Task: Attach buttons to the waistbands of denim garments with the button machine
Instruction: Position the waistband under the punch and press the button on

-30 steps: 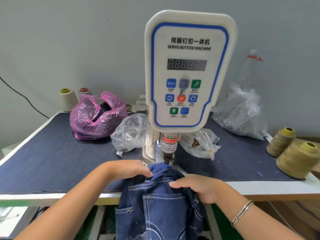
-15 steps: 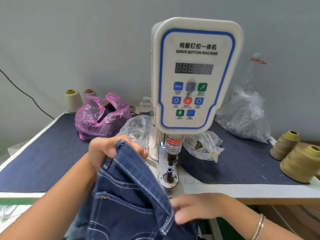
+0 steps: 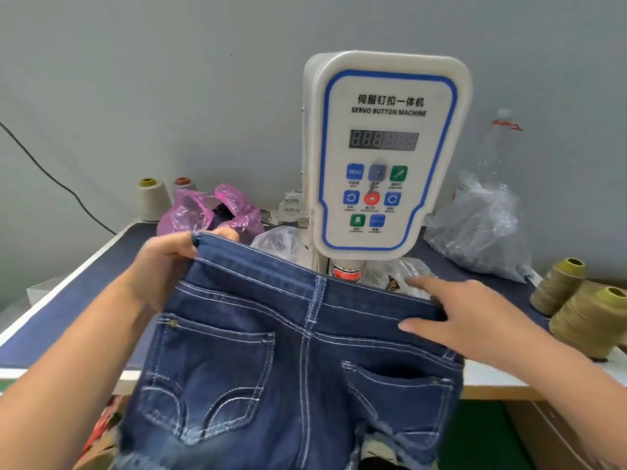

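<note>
A pair of dark blue denim shorts with white stitching (image 3: 298, 361) hangs lifted before the white servo button machine (image 3: 383, 150), back pockets facing the camera. The left hand (image 3: 166, 262) pinches the waistband corner at ten o'clock; the right hand (image 3: 454, 317), fingers straight, rests flat on the band at three o'clock. The waistband's long axis runs from ten o'clock down to four, hems pointing to six. Soft, limp and fairly light, the cloth likely handles best taken by its stiffer waistband, above the navy-covered worktop (image 3: 68, 317).
</note>
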A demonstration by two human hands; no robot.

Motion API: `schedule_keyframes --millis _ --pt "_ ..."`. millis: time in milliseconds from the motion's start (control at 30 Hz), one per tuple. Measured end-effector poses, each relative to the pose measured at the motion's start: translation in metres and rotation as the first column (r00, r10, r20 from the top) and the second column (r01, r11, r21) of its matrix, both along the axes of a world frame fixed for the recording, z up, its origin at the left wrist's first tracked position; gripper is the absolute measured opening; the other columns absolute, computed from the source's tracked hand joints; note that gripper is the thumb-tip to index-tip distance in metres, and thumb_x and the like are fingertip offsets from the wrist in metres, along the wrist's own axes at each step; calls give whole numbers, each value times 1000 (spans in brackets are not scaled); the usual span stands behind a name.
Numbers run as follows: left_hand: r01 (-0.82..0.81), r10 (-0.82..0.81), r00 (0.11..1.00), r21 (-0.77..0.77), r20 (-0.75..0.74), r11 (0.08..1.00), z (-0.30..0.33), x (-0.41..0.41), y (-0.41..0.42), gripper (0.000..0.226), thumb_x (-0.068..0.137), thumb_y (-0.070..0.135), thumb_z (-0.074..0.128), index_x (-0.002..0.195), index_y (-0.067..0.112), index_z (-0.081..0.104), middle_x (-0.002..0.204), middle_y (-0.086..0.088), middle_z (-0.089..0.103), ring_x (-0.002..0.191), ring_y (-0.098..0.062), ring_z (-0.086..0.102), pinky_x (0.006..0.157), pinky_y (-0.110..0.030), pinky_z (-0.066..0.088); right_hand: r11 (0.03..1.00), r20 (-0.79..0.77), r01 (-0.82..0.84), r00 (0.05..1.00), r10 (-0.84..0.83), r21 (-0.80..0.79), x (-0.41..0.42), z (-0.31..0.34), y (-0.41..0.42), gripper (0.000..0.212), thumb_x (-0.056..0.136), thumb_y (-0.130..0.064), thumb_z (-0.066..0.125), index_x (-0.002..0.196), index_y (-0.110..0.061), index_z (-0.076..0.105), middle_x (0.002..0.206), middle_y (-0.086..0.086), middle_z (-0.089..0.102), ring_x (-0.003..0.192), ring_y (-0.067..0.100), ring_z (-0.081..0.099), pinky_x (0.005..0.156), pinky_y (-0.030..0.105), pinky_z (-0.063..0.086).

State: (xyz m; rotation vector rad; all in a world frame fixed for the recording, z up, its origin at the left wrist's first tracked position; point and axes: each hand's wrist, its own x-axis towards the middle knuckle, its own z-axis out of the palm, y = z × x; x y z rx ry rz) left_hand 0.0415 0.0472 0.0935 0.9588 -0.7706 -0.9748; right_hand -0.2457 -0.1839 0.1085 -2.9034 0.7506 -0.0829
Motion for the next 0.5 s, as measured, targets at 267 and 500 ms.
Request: schedule_keyframes --millis 267,500 --pt "-390 279 892 291 356 874 20 -6 11 49 83 -5 36 61 19 72 66 -10 69 55 -22 67 48 -28 55 683 23 64 993 -118 727 20 4 31 40 82 -47 68 88 -8 69 82 6 74 72 12 69 72 24 49" --pt "-350 151 802 250 578 903 40 -56 17 8 89 25 65 86 29 71 95 -2 73 87 -14 67 80 -35 45 37 234 -231 951 -200 972 63 0 118 18 98 -27 52 96 -19 68 106 1 73 100 15 67 98 37 48"
